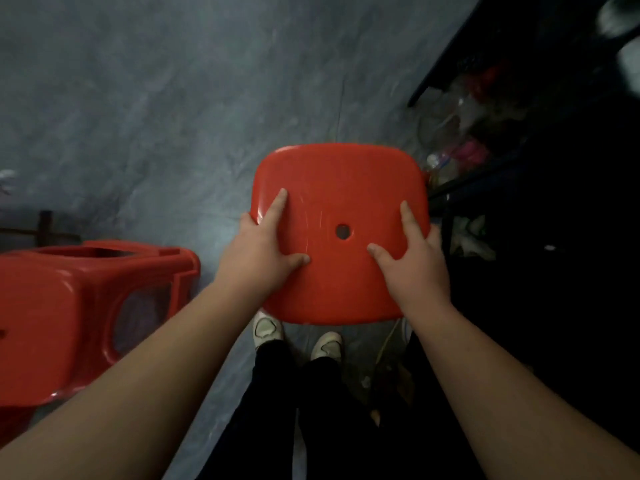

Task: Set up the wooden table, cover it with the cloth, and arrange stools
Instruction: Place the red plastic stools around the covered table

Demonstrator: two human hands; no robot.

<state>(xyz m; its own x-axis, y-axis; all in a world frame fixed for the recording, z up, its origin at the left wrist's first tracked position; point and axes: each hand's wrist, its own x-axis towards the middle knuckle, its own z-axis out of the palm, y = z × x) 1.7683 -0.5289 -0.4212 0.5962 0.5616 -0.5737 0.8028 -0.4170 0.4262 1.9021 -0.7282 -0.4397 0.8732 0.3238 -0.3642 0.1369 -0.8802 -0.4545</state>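
Two hands, left hand and right hand, fingers clasping red stool seat edges | legs hidden | right side dark

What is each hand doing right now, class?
Left hand: gripping the left edge of the red stool.
Right hand: gripping the stool's right edge.

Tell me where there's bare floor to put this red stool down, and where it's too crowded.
Free: the wide grey floor ahead and to the left of the held stool, beyond the other red stool lying on its side at the left. Crowded: the dark shelving with bags and clutter along the right, and the spot straight below, where the shoes stand.
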